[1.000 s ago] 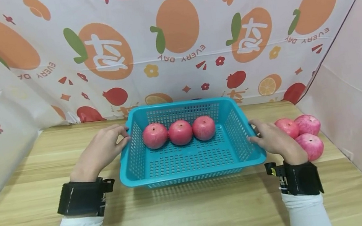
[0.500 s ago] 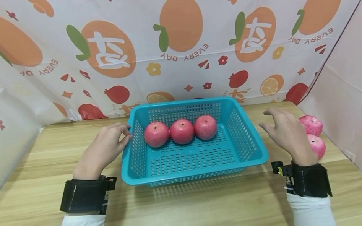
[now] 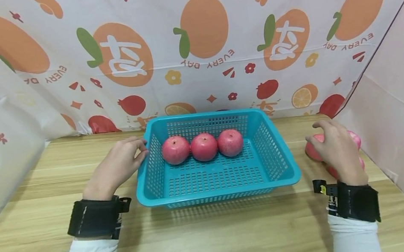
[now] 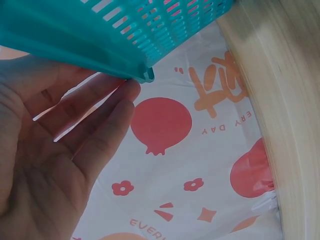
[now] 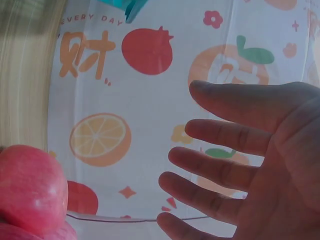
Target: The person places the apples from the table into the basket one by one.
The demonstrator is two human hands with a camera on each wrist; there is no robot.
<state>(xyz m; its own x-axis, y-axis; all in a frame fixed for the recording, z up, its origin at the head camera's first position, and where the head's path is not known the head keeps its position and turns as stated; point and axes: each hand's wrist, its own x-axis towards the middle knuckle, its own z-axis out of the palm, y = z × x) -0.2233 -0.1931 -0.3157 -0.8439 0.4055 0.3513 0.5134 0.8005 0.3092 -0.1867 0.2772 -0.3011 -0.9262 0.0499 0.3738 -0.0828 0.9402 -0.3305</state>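
"What are your fingers doing?"

"The fingertips of my left hand (image 3: 116, 166) bend in to touch the side rim of the teal basket (image 3: 219, 193); whether they pinch it or only rest there, I cannot tell. My right hand (image 3: 337, 148) holds nothing, its fingers spread and a little curved."

"What lies nearest that one?"

"The loose apples (image 5: 32, 190), clustered on the table (image 3: 218, 244) around and behind my hand as seen from my head. From the wrist, a gap shows between them and my fingertips. My hand hides part of the cluster, so I won't vouch for a count."

"And farther off?"

"The row of three apples (image 3: 204, 147) sits inside the basket, between my hands and nearer my left fingertips."

"So how far along are you?"

"Partway, I'd judge: three are in, side by side; the loose ones lie outside, and none is in my right fingers."

"How do they look?"

"The loose one at lower left in my wrist view is round and pinkish-red, faintly streaked, with a soft shine. The three in the basket look a more even red, two showing a small dark dimple on top."
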